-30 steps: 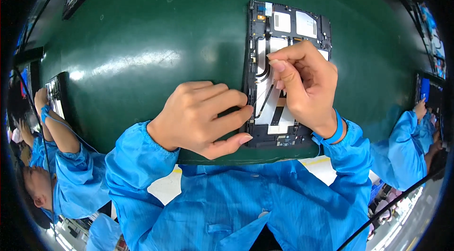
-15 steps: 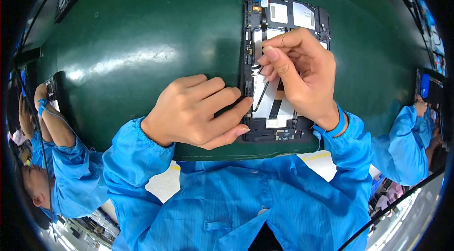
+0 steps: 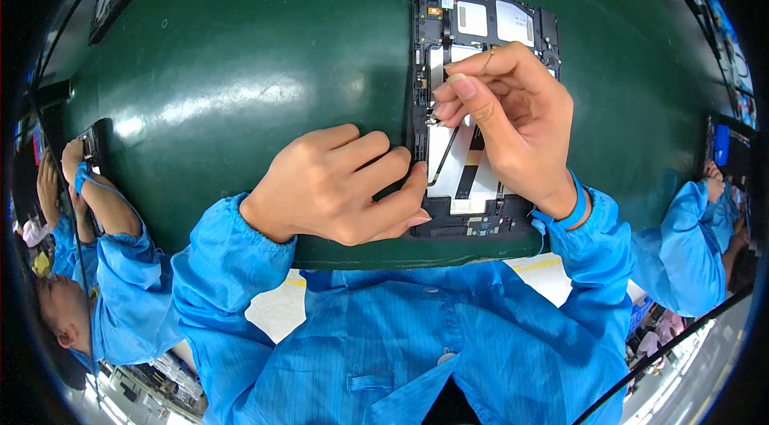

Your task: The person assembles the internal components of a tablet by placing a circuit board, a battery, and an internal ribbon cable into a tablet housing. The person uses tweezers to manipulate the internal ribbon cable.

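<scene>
An opened black tablet chassis with white and silver inner panels (image 3: 481, 104) lies flat on a glossy dark green surface (image 3: 224, 64). The left hand (image 3: 340, 185) rests curled against the chassis's left edge, fingers (image 3: 400, 177) touching it. The right hand (image 3: 513, 124) hovers over its middle, pinching what seems a thin black cable (image 3: 445, 154). Both forearms wear blue sleeves (image 3: 224, 257).

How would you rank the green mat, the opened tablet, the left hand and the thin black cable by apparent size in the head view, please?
1. green mat, by far the largest.
2. opened tablet and left hand: look much alike, and the hand is nearer the camera, so no ranking between them.
3. thin black cable, smallest, beneath the right hand.
</scene>
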`<state>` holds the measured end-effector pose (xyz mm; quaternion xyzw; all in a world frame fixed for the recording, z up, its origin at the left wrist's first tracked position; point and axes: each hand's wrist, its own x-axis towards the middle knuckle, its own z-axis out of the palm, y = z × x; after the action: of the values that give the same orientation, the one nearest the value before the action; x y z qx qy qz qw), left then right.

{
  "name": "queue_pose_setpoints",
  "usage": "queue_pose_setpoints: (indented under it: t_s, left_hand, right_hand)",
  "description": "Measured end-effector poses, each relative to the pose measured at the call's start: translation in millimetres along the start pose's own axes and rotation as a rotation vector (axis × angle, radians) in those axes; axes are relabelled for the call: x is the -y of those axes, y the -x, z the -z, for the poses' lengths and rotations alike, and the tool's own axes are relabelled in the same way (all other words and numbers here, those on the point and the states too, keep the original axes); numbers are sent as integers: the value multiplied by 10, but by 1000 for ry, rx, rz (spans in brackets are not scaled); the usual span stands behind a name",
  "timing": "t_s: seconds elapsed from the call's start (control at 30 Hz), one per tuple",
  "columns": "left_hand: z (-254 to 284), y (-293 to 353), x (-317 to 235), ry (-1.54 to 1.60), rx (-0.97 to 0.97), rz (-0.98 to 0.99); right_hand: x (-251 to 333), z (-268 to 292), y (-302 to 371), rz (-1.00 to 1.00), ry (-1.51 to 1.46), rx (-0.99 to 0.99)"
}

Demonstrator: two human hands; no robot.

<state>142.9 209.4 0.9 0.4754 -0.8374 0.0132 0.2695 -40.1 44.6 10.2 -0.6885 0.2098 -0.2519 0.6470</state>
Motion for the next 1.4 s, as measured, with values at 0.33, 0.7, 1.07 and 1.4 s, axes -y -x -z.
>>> queue_pose_setpoints:
  t_s: [0.33,0.7,1.07,1.4]
  left_hand:
    - [-24,-48,135,-24,-28,6]
    - [-65,-65,274,-76,-87,-28]
    - [-120,-16,311,-98,-156,-85]
    - [-113,-20,344,-129,-166,-53]
  right_hand:
    - [-13,0,-9,7,0,9]
    - [-40,0,-16,39,36,-1]
    - [-30,-4,13,-4,24,-38]
    - [11,-9,-10,-16,30,-43]
